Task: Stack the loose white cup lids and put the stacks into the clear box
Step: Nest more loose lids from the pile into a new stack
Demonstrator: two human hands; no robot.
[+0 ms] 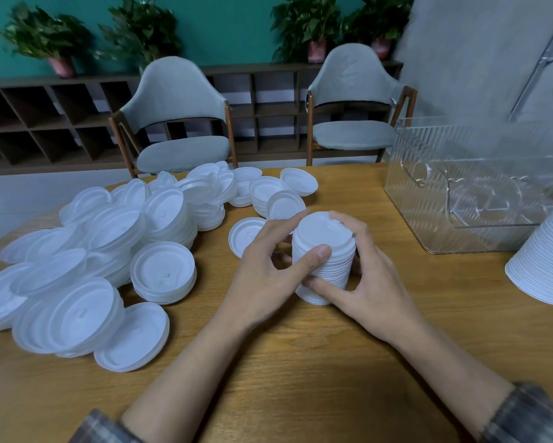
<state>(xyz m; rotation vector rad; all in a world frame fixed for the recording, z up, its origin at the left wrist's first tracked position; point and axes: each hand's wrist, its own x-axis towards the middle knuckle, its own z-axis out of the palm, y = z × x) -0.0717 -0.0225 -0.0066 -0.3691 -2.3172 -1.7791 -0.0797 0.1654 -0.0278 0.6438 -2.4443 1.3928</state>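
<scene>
Loose lids [108, 238] are heaped left on the tabletop [300, 362], the clear box [428, 193] far right. The tall white stack [335, 270] is clasped by left hand [265, 273] and right hand [374, 276], grips curled.

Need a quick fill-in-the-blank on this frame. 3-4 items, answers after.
1. The left hand and the right hand both grip the lid stack over the wooden ____.
2. The loose lids are piled to the ____ of that stack.
3. The clear box sits on the stack's ____ side.
4. In the background stand ____ grey chairs.
Answers: table; left; right; two.
</scene>
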